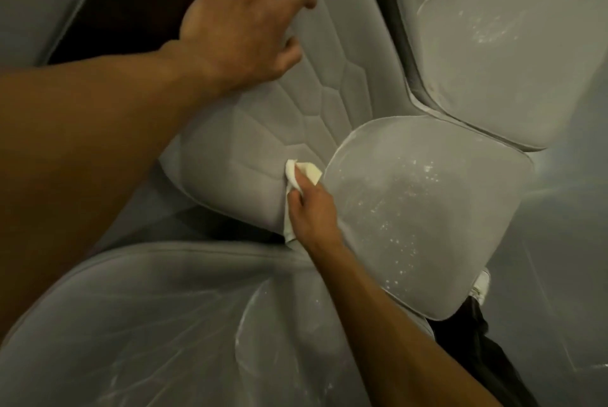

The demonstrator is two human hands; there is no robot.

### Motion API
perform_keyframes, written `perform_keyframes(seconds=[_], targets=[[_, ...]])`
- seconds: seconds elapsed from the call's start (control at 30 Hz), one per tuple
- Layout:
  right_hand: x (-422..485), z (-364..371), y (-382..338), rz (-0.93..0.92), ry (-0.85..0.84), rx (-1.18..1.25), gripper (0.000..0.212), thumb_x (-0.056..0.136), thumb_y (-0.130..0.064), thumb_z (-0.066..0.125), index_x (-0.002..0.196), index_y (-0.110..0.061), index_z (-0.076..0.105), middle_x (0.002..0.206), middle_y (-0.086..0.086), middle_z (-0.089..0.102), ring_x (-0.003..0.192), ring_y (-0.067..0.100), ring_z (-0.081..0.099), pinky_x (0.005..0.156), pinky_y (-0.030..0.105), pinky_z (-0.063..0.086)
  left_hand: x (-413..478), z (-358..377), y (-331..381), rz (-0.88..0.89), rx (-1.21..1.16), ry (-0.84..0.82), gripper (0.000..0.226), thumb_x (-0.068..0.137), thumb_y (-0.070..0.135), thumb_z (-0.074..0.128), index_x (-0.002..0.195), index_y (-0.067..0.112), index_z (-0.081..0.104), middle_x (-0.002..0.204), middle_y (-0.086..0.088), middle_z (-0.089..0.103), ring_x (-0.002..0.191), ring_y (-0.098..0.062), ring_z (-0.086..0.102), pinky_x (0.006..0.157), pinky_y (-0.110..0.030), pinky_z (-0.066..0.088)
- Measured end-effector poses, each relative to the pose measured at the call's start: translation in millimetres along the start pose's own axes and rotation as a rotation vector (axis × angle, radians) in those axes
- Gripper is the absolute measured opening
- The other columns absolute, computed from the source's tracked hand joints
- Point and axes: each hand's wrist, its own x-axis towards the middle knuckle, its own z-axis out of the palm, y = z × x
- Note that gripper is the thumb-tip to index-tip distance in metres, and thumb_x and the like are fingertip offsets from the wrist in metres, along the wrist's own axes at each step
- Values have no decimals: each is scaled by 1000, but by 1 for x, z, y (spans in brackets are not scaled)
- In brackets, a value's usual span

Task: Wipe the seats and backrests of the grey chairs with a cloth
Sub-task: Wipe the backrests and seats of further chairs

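Cloth (304,173), white, crumpled: pinched in the curled fingers (295,201) of the right hand (312,214) and pressed against the lower part of the quilted backrest (329,84), just beside the rear edge of the seat (427,209). Pale flecks are scattered over the seat. Left hand (243,15): laid on the upper backrest, fingers spread and released, nothing grasped. Second grey chair (510,51) is seen at upper right, third grey chair (131,324) at the bottom. White shoe (481,285) is seen by the seat's front corner.
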Motion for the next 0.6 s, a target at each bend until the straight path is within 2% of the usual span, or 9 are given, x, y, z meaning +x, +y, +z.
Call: perform_keyframes(seconds=[0.1,0.2,0.3,0.37,0.4,0.43,0.5,0.6], targets=[[-13,-8,4,-16,-61,-69,48,101,-22,47,149,-26,43,149,6,48,133,25,46,111,21,24,-41,-14,0,-40,-194,44,47,94,36,45,137,15,48,149,-18,41,140,-36,38,121,-45,27],[-43,-5,10,18,-67,-86,46,101,-22,48,147,-26,46,147,8,50,133,27,47,114,29,29,-126,-29,2,-61,-337,35,42,92,25,52,129,7,58,138,-21,51,126,-38,49,107,-44,42],[-83,7,7,17,-86,-98,44,101,-24,49,145,-29,48,144,8,54,130,26,50,108,23,30,-237,-45,7,-84,-402,2,34,91,10,55,122,0,64,132,-22,56,117,-38,55,100,-41,46],[-109,17,7,-4,-147,-136,44,100,-22,49,143,-27,52,136,12,60,122,29,55,95,18,33,-303,-54,15,-151,-422,-23,34,91,7,49,119,-1,66,132,-22,58,116,-38,56,101,-38,44],[-123,25,5,-4,-179,-137,45,99,-21,49,144,-26,51,136,13,59,122,30,55,93,18,33,-337,-58,21,-204,-430,-29,35,90,6,47,119,-1,66,131,-21,58,116,-38,56,102,-36,43],[-136,33,2,30,-194,-107,46,100,-19,49,145,-25,49,139,14,57,126,31,53,98,21,35,-367,-61,27,-251,-436,-31,36,89,6,47,120,1,64,130,-21,58,116,-37,56,102,-35,43],[-161,48,-7,122,-187,-31,48,100,-16,51,147,-24,45,146,14,50,132,31,48,110,36,38,-422,-65,38,-316,-439,-37,36,89,8,47,121,4,60,133,-20,57,118,-37,56,102,-36,44],[-188,70,-27,160,-217,29,46,101,-13,51,147,-16,45,141,14,55,128,30,53,107,37,41,-487,-58,49,-326,-398,-96,37,92,14,47,123,4,64,145,-21,51,132,-38,50,107,-46,46]])
